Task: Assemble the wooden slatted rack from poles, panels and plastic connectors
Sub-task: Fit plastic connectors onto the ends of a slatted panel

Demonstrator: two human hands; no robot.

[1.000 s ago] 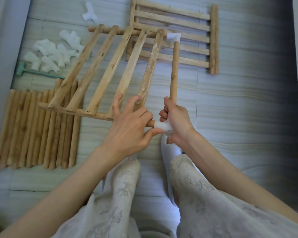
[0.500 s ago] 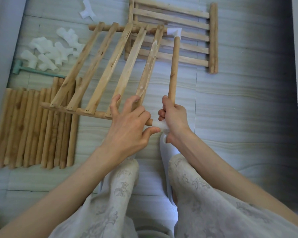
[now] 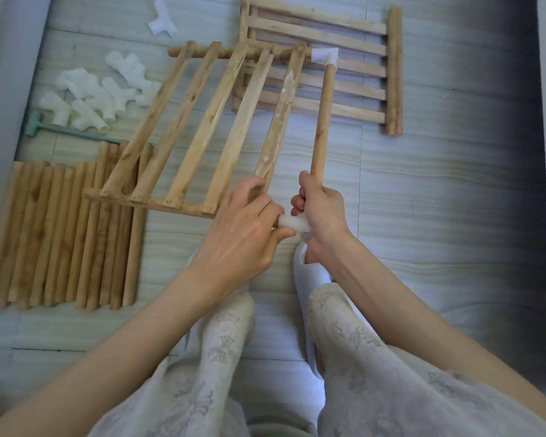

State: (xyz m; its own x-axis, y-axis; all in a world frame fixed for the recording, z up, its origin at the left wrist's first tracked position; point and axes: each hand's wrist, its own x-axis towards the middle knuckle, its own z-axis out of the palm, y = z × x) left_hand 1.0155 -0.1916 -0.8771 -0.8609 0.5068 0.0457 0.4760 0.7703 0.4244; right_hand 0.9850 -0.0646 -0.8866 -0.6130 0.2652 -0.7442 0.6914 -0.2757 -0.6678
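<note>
A wooden slatted panel is held raised above the floor. My left hand grips its near rail at the right end, fingers curled round the wood. A white plastic connector sits at that rail end. My right hand grips the connector and the bottom of a wooden pole that runs away from me. That pole carries another white connector at its far end, close to the panel's far rail.
A second slatted panel lies flat on the floor behind. A row of loose poles lies at the left. A pile of white connectors, one stray connector and a green mallet lie at the far left. My slippered foot is below the hands.
My left hand has slid right along the near rail, closing on it beside the connector. The panel and pole have barely shifted.
</note>
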